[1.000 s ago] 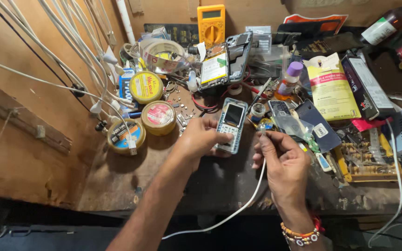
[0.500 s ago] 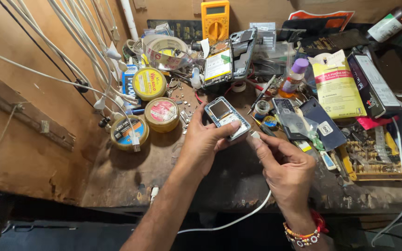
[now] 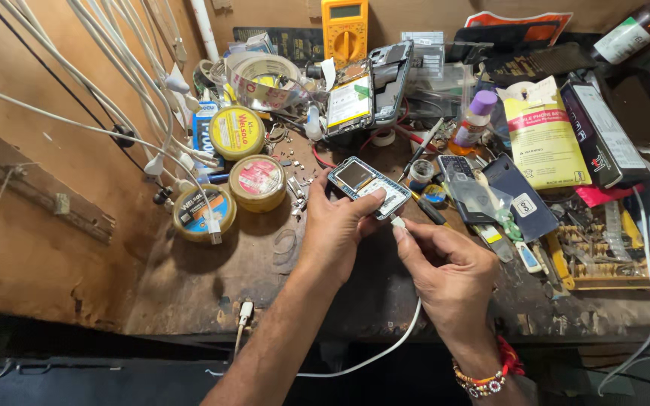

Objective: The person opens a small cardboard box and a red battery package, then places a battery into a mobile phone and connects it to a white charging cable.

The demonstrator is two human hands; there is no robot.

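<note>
Cluttered desk [image 3: 212, 278]: left hand [image 3: 336, 233] grips a small keypad phone [image 3: 370, 188], right hand [image 3: 453, 274] pinches the white cable plug [image 3: 399, 222]; misaligned, it could bend.

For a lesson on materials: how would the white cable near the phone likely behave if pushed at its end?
The white cable sags in a loose curve below the right hand, so it probably bends rather than pushes. It looks thin and light. Its plug, pinched by fingertips, seems stiffer.
</note>
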